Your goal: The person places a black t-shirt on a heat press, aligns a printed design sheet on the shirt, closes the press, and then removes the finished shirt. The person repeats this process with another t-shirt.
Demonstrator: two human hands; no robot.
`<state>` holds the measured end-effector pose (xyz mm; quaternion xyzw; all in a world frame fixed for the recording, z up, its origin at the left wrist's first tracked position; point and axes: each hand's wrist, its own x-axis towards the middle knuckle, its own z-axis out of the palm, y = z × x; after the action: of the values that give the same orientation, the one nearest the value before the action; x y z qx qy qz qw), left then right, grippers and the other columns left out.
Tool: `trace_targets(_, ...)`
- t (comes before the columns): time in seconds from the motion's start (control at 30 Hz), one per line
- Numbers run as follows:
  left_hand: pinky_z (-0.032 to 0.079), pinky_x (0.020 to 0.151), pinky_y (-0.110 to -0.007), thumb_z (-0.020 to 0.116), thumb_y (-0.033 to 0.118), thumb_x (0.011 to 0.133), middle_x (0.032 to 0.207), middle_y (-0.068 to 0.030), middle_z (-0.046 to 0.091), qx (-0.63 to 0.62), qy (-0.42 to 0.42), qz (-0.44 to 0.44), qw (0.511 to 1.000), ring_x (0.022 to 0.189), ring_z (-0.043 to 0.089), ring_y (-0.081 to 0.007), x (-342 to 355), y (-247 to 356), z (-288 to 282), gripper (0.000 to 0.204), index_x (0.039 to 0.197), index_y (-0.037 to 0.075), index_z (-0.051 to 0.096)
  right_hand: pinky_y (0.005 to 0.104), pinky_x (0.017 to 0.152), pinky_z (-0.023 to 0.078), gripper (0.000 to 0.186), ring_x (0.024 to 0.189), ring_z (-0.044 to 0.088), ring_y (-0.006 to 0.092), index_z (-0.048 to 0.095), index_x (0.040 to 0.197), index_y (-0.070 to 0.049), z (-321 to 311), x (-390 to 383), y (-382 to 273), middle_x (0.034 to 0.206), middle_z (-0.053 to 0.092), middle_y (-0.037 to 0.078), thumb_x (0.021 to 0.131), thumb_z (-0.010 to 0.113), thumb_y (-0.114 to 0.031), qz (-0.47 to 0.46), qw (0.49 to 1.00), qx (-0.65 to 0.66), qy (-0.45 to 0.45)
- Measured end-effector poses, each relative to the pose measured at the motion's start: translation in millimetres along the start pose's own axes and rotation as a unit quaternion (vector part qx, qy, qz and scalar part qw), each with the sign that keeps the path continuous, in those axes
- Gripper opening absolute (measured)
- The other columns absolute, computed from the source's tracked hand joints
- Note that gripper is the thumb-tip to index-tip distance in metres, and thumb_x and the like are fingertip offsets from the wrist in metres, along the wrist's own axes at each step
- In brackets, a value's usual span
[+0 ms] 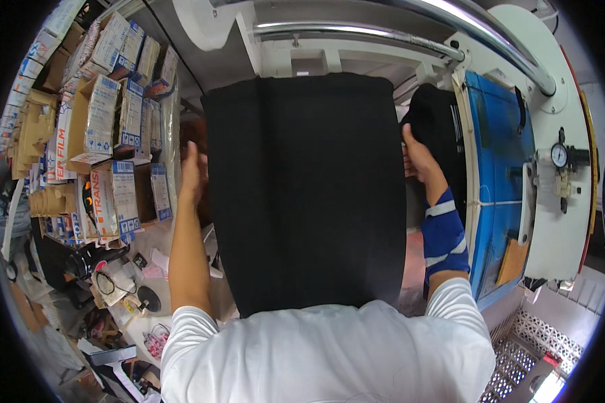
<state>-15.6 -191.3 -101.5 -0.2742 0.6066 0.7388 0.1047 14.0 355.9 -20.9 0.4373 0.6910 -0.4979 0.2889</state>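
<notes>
Black cloth (pixel 309 195) between left grip (pixel 193 172), right grip (pixel 421 161); cannot tell whether either clamped.

The black cloth (pixel 316 195) hides part of the fingers of the left hand (pixel 193 173) and right hand (pixel 420 162), leaving 2 unclear grips. The gauge (pixel 558 155) is too small to read. The bottom edge crops the white shirt (pixel 329 356).

Single head view: left fisheye, worn on head, looking down past white shirt (pixel 329 356) at lower edge; black fabric (pixel 309 195) near, mid-frame.
</notes>
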Motion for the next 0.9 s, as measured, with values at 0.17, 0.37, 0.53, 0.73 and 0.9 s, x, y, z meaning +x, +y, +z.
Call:
trace_targets(0.17, 0.038, 0.112, -0.038, 0.052, 0.060, 0.099, 0.146, -0.0106, 0.052, -0.152, -0.103, 0.062, 0.981, 0.134, 0.048, -0.0227, 3.3, -25.4, 10.9, 0.073, 0.144, 0.003, 0.050, 0.0466, 0.102, 0.049, 0.054, 0.109, 0.066, 0.0329, 0.066, 0.124, -0.002, 25.3, 14.4, 11.7, 0.120, 0.070, 0.015, 0.100, 0.056, -0.049, -0.143, 0.852, 0.427, -0.268)
trace_targets(0.37, 0.047, 0.108, -0.049, 0.067, 0.024, 0.098, 0.133, -0.0190, 0.063, -0.311, -0.156, -0.011, 0.938, 0.122, 0.061, -0.0347, 53.4, 34.3, -38.3, 0.043, 0.131, -0.004, 0.061, 0.0420, 0.112, 0.040, 0.068, 0.126, 0.056, 0.0351, 0.045, 0.142, 0.009, -2.4, 55.7, -8.3, 0.142, 0.054, 0.023, 0.089, 0.076, -0.020, -0.252, 0.835, 0.487, 0.050)
trace_targets(0.53, 0.049, 0.105, -0.049, 0.064, 0.020, 0.100, 0.130, -0.0205, 0.064, -0.255, -0.151, 0.018, 0.955, 0.120, 0.062, -0.0349, 53.1, 40.0, -46.5, 0.040, 0.129, -0.008, 0.059, 0.0395, 0.115, 0.035, 0.079, 0.134, 0.049, 0.0392, 0.034, 0.146, 0.014, 13.0, 54.9, -8.1, 0.147, 0.047, 0.028, 0.090, 0.076, -0.022, -0.292, 0.868, 0.298, 0.270)
trace_targets(0.73, 0.054, 0.099, -0.047, 0.068, 0.017, 0.096, 0.124, -0.0215, 0.066, -0.280, -0.039, 0.022, 0.959, 0.112, 0.065, -0.0348, 46.1, 25.2, -24.2, 0.038, 0.124, -0.008, 0.061, 0.0464, 0.108, 0.041, 0.061, 0.128, 0.053, 0.0456, 0.048, 0.129, 0.013, 20.2, 44.3, -10.2, 0.132, 0.055, 0.036, 0.090, 0.074, -0.025, -0.302, 0.871, 0.070, 0.381)
trace_targets(0.9, 0.058, 0.088, -0.045, 0.073, 0.010, 0.091, 0.112, -0.0178, 0.070, -0.289, 0.019, 0.099, 0.952, 0.098, 0.069, -0.0317, 40.6, 25.8, -16.0, 0.033, 0.118, -0.007, 0.065, 0.0429, 0.101, 0.047, 0.052, 0.117, 0.062, 0.0373, 0.051, 0.127, 0.014, 16.6, 36.4, -13.3, 0.127, 0.062, 0.028, 0.094, 0.072, -0.021, -0.328, 0.862, 0.136, 0.361)
